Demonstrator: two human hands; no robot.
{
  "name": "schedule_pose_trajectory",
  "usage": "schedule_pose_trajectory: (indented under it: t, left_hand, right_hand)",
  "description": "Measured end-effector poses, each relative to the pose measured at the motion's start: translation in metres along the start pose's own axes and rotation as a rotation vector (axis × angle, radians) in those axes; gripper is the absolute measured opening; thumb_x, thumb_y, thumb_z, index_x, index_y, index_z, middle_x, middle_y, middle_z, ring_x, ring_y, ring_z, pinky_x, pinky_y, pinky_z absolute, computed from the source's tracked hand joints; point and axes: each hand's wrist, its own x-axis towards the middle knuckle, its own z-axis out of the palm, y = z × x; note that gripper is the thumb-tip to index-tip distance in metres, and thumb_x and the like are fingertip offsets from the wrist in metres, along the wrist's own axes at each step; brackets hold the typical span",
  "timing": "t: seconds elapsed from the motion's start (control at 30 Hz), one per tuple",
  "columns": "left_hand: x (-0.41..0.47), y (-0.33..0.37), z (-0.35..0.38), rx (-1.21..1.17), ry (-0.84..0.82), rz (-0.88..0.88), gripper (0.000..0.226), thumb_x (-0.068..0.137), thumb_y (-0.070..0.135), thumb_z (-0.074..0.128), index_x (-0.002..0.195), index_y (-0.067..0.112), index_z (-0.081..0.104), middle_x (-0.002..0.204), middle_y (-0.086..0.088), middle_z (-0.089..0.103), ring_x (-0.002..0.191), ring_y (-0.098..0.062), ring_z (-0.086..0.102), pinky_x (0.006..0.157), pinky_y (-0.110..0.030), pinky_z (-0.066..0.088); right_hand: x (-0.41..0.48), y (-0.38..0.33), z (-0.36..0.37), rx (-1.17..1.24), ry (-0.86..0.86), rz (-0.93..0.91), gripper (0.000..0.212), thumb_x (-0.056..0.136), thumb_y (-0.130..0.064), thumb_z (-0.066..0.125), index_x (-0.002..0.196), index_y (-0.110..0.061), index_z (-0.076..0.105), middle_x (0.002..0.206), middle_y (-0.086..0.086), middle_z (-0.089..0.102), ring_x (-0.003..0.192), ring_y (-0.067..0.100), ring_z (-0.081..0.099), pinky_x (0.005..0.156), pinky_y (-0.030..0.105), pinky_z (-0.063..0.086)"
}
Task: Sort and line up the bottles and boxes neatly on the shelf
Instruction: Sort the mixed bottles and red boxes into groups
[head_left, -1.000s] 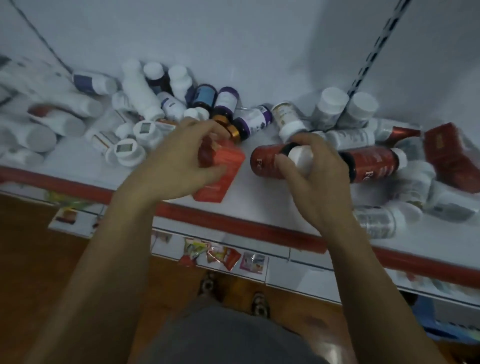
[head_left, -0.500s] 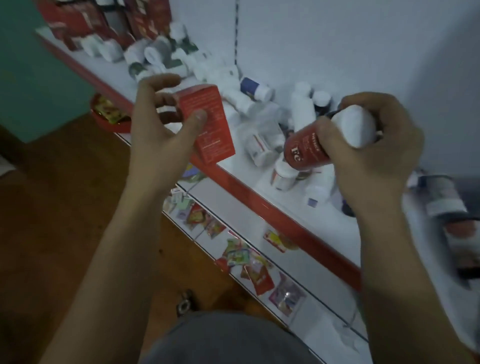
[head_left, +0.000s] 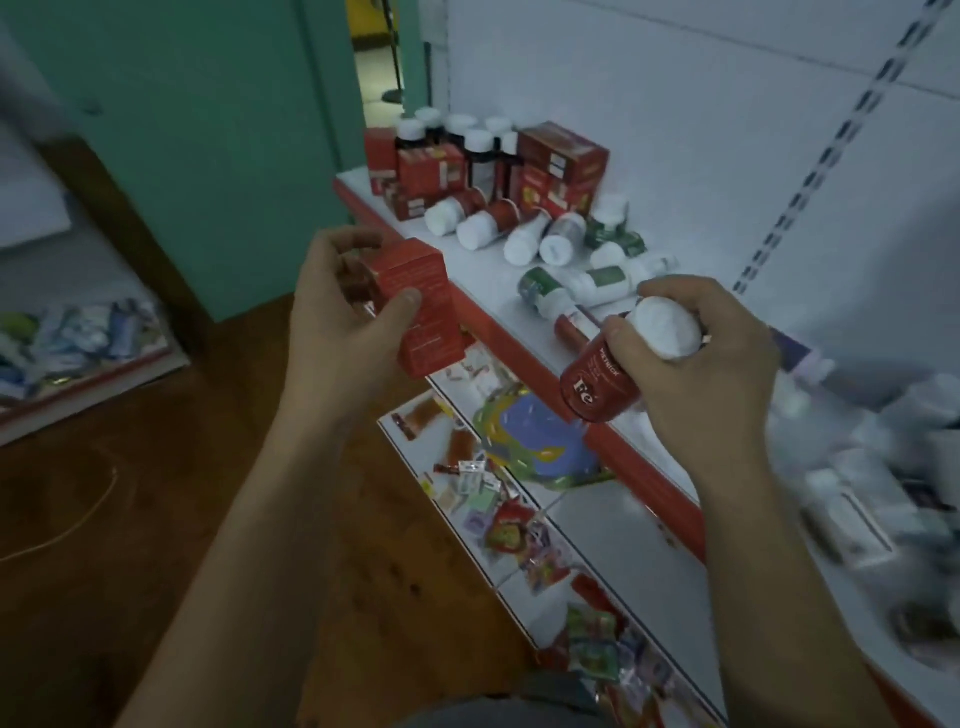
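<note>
one head-worn camera looks down and forward, close over the shelf edge.

The box looks like matt red card, printed with fine pale text. The bottle is smooth red plastic with a slight gloss; its cap is white plastic and duller. The shelf has a smooth white top, seemingly painted metal, and a glossy red edge strip. The floor is brown wood with a soft sheen. The wall is matt green. Sachets on the lower shelf look like shiny plastic film.
</note>
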Motion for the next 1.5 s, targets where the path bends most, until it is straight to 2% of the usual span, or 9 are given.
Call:
schedule_pose_trajectory:
  t: [0.33,0.43,0.57,0.7,0.77,0.9,1.03,1.27,1.5]
  left_hand:
    - [0.137,-0.076,-0.051,0.021,0.151,-0.098,0.034,0.095,0.021,0.072,0.123,0.024,0.054,0.107,0.011,0.062,0.092,0.013,0.063,0.066,-0.014,0.056]
    - [0.188,-0.097,-0.056,-0.005,0.139,-0.166,0.032,0.095,0.025,0.071,0.123,0.023,0.055,0.107,0.008,0.066,0.095,0.004,0.067,0.071,-0.018,0.058]
    - [0.249,-0.112,-0.054,-0.033,0.069,-0.246,0.027,0.098,0.032,0.066,0.121,0.023,0.056,0.110,0.004,0.067,0.099,-0.010,0.071,0.081,-0.029,0.062]
    - [0.301,-0.122,-0.040,-0.089,-0.006,-0.248,0.022,0.101,0.033,0.060,0.119,0.021,0.055,0.108,0.001,0.069,0.095,-0.010,0.072,0.073,-0.022,0.060]
    - [0.333,-0.128,-0.028,-0.084,-0.054,-0.233,0.022,0.099,0.035,0.063,0.117,0.023,0.056,0.111,-0.001,0.069,0.098,-0.016,0.072,0.077,-0.031,0.063]
    - [0.398,-0.132,0.009,0.012,-0.170,-0.109,0.036,0.090,0.036,0.075,0.119,0.025,0.058,0.115,0.006,0.069,0.101,-0.010,0.069,0.083,-0.040,0.062]
    - [0.452,-0.125,0.052,0.248,-0.266,0.136,0.041,0.076,0.042,0.083,0.108,0.026,0.063,0.097,0.015,0.068,0.084,0.000,0.065,0.080,-0.032,0.057]
    - [0.493,-0.141,0.104,0.622,-0.576,0.390,0.034,0.076,0.048,0.073,0.104,0.029,0.071,0.097,0.003,0.074,0.100,-0.027,0.065,0.086,-0.046,0.054]
    - [0.506,-0.120,0.099,0.557,-0.673,0.611,0.041,0.085,0.047,0.067,0.118,0.023,0.070,0.119,-0.006,0.065,0.115,-0.033,0.055,0.092,-0.051,0.050]
  right_hand:
    - [0.098,0.014,0.167,-0.014,-0.214,-0.030,0.027,0.078,-0.037,0.084,0.100,-0.030,0.070,0.092,-0.023,0.066,0.086,-0.006,0.060,0.073,0.011,0.047]
    - [0.138,0.030,0.212,-0.069,-0.254,-0.008,0.029,0.078,-0.037,0.084,0.102,-0.027,0.070,0.093,-0.019,0.067,0.086,0.003,0.060,0.074,0.020,0.047]
    - [0.191,0.044,0.250,-0.228,-0.341,0.050,0.026,0.077,-0.029,0.085,0.099,-0.028,0.070,0.089,-0.019,0.063,0.087,0.004,0.056,0.071,0.015,0.039]
    - [0.223,0.055,0.272,-0.327,-0.351,0.097,0.024,0.077,-0.026,0.084,0.097,-0.029,0.073,0.100,-0.010,0.068,0.099,0.015,0.060,0.086,0.028,0.045]
    - [0.229,0.057,0.275,-0.360,-0.332,0.075,0.025,0.075,-0.022,0.085,0.094,-0.032,0.072,0.101,-0.008,0.069,0.101,0.019,0.061,0.088,0.034,0.050]
    - [0.232,0.054,0.280,-0.462,-0.373,0.095,0.030,0.072,-0.022,0.083,0.098,-0.032,0.070,0.098,-0.012,0.065,0.091,0.012,0.059,0.078,0.029,0.044]
    - [0.226,0.051,0.295,-0.611,-0.342,0.113,0.037,0.074,-0.040,0.078,0.108,-0.029,0.066,0.101,-0.005,0.064,0.094,0.021,0.058,0.083,0.041,0.049]
    - [0.241,0.037,0.312,-0.677,-0.155,0.249,0.032,0.083,-0.055,0.054,0.108,-0.038,0.062,0.104,-0.008,0.065,0.097,0.022,0.060,0.084,0.045,0.053]
    - [0.235,0.029,0.313,-0.683,0.091,0.302,0.026,0.086,-0.046,0.058,0.104,-0.031,0.068,0.106,-0.007,0.068,0.101,0.021,0.061,0.088,0.045,0.051]
